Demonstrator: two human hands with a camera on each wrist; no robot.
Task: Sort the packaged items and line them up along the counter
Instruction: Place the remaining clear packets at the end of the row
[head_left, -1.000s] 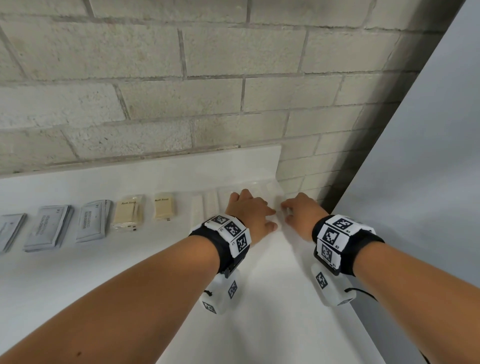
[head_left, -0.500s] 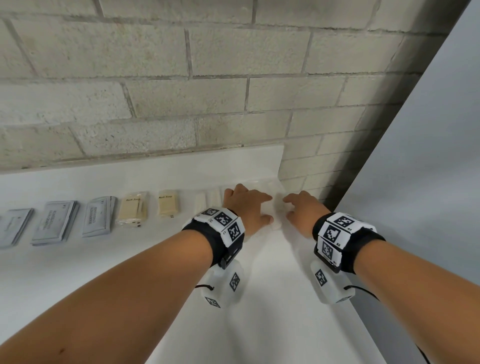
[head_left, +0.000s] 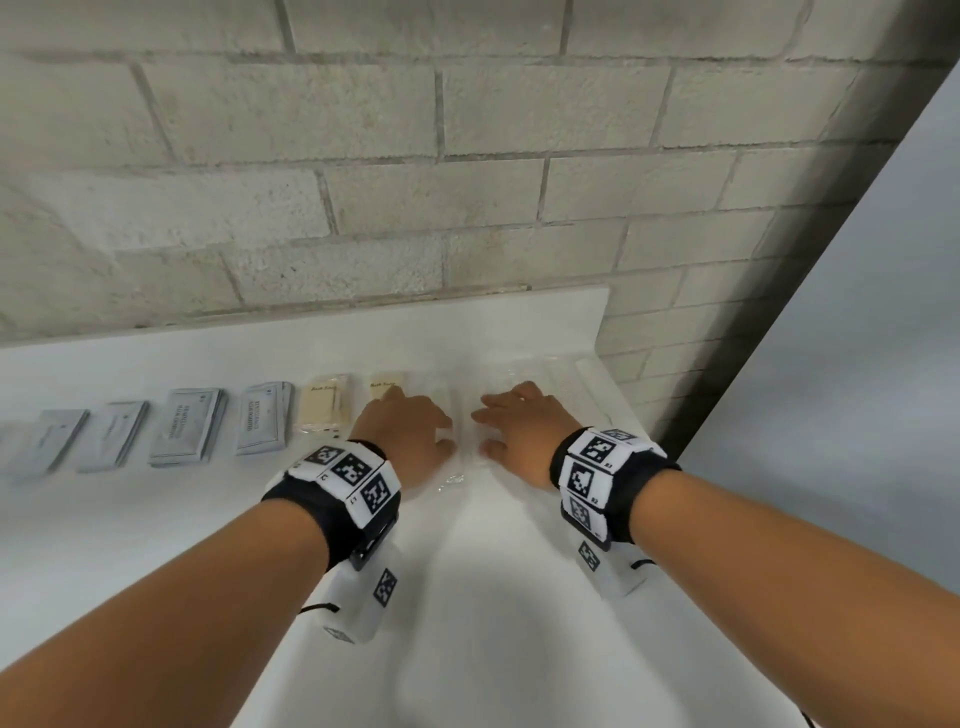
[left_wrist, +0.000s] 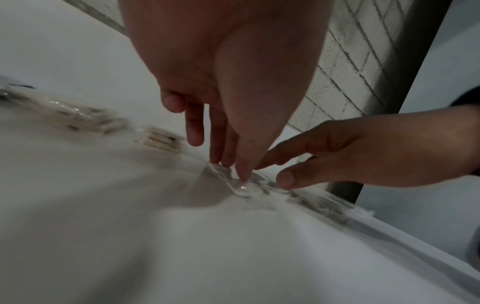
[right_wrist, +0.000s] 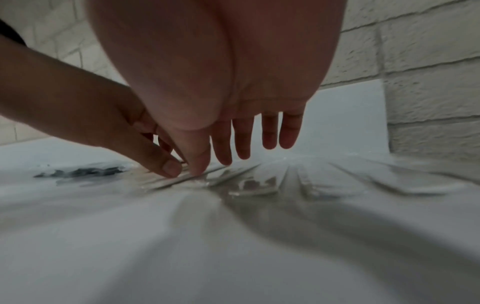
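Note:
Sorted packets lie in a row on the white counter (head_left: 467, 613): grey packets (head_left: 187, 434) at the left, then two beige packets (head_left: 321, 410). To their right come clear plastic packets (head_left: 464, 452), hard to make out against the white. My left hand (head_left: 410, 431) lies flat with straight fingers, its fingertips by the right-hand beige packet (head_left: 387, 391). In the left wrist view its thumb tip presses a clear packet (left_wrist: 241, 188). My right hand (head_left: 514, 426) lies flat beside it, and its fingertips (right_wrist: 197, 168) touch the clear packets (right_wrist: 249, 185).
A brick wall (head_left: 415, 182) rises right behind the counter. The counter ends at its right edge (head_left: 618, 415), next to a grey panel (head_left: 857, 364). More clear packets (head_left: 561, 379) lie between my right hand and that edge.
Both hands have slid left along the counter, away from its right end. My left hand now reaches the right-hand beige packet.

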